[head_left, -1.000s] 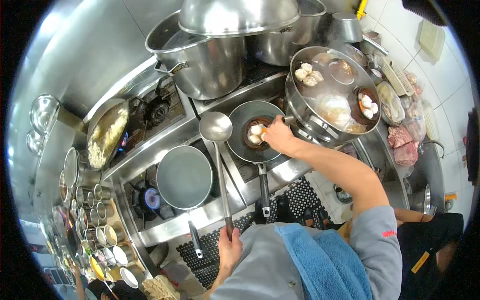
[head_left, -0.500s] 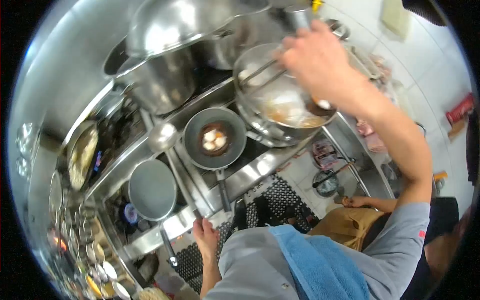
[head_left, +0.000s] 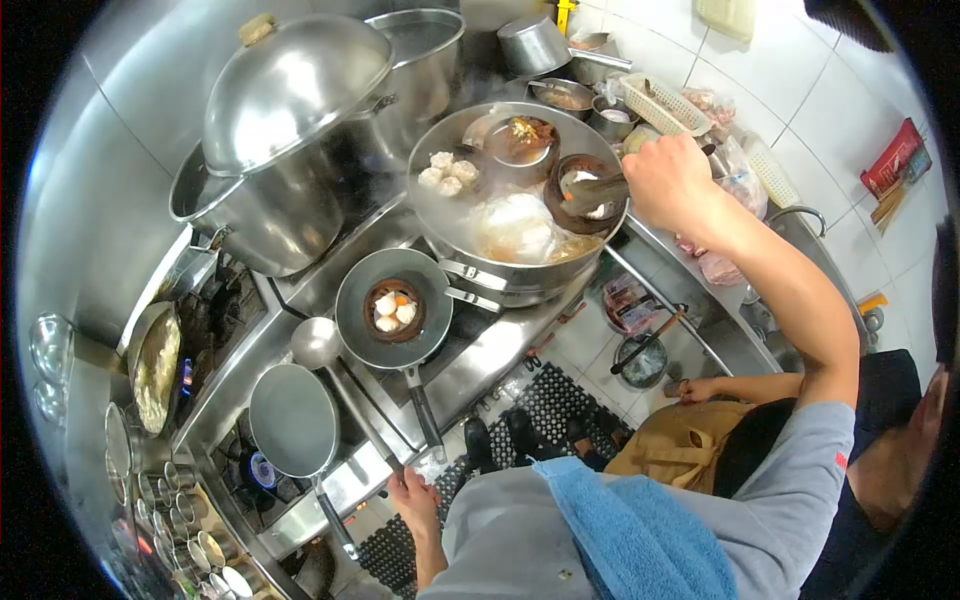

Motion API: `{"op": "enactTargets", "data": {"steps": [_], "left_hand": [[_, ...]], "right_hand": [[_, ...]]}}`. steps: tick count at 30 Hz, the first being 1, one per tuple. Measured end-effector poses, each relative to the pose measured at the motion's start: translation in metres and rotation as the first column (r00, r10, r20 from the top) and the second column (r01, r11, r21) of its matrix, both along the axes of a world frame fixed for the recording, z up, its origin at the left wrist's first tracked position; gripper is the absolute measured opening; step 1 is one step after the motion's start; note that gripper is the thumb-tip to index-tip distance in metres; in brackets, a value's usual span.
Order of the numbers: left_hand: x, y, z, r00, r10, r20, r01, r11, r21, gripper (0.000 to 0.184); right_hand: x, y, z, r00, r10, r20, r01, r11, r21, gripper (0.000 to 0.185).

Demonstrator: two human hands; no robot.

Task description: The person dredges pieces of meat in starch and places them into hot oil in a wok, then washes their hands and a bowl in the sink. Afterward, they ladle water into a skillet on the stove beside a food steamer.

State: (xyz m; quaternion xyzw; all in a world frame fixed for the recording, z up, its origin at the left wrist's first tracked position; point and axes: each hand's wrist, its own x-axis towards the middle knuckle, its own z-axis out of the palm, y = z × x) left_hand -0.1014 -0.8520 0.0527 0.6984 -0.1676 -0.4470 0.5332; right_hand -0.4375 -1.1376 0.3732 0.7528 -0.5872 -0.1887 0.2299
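My left hand point(head_left: 413, 497) is wrapped round the dark grip of a ladle point(head_left: 317, 342), whose metal bowl rests on the stove between two grey pans. My right hand point(head_left: 672, 182) is closed on metal tongs point(head_left: 593, 196), their tips at a small brown bowl point(head_left: 570, 172) inside a wide steaming pot point(head_left: 418, 205). Also in that pot are several pale dumplings point(head_left: 447, 176), a dish with dark food point(head_left: 530, 138) and a whitish mass point(head_left: 515, 228). One grey pan point(head_left: 350, 325) holds a brown dish with white balls point(head_left: 393, 310); the other pan point(head_left: 294, 420) shows a bare surface.
Tall stockpots point(head_left: 285, 215), one under a domed lid point(head_left: 300, 90), stand at the back left. A lit burner point(head_left: 261, 468) shows beside the bare pan. Bagged meat point(head_left: 722, 268) and a basket point(head_left: 665, 105) sit at right. Another person's hand point(head_left: 697, 389) is near the lower right.
The tongs have swung from the left side of the steaming pot to the brown bowl at its right. My right hand has moved right and down. The camera view has shifted.
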Motion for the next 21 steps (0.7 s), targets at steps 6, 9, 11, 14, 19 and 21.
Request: {"op": "enactTargets", "data": {"steps": [6, 9, 11, 14, 19, 21], "left_hand": [[-0.011, -0.001, -0.032, 0.998, 0.0, -0.058, 0.0, 1.0, 0.003, 0.017], [-0.009, 0.0, -0.042, 0.998, -0.026, -0.049, 0.026, 1.0, -0.008, 0.018], [-0.006, 0.0, -0.049, 0.998, -0.058, -0.008, 0.058, 0.998, -0.02, 0.019], [0.005, 0.001, -0.09, 0.988, -0.139, 0.07, 0.137, 0.99, 0.029, 0.021], [0.021, -0.005, -0.129, 0.868, -0.416, 0.273, 0.35, 0.9, 0.259, 0.027], [0.026, -0.014, -0.137, 0.734, -0.481, 0.48, 0.414, 0.876, 0.247, 0.027]], "right_hand": [[0.008, -0.033, -0.014, 0.993, -0.108, 0.054, 0.103, 0.991, 0.082, 0.019], [0.016, -0.042, -0.021, 0.989, -0.144, 0.041, 0.138, 0.982, 0.131, 0.022], [0.02, -0.045, -0.022, 0.988, -0.146, 0.046, 0.14, 0.984, 0.113, 0.022], [0.025, -0.046, -0.019, 0.987, -0.155, 0.046, 0.147, 0.979, 0.142, 0.023], [0.034, -0.044, -0.012, 0.985, -0.17, 0.006, 0.168, 0.979, 0.117, 0.023], [0.034, -0.045, -0.007, 0.984, -0.177, 0.0, 0.176, 0.98, 0.093, 0.023]]}}
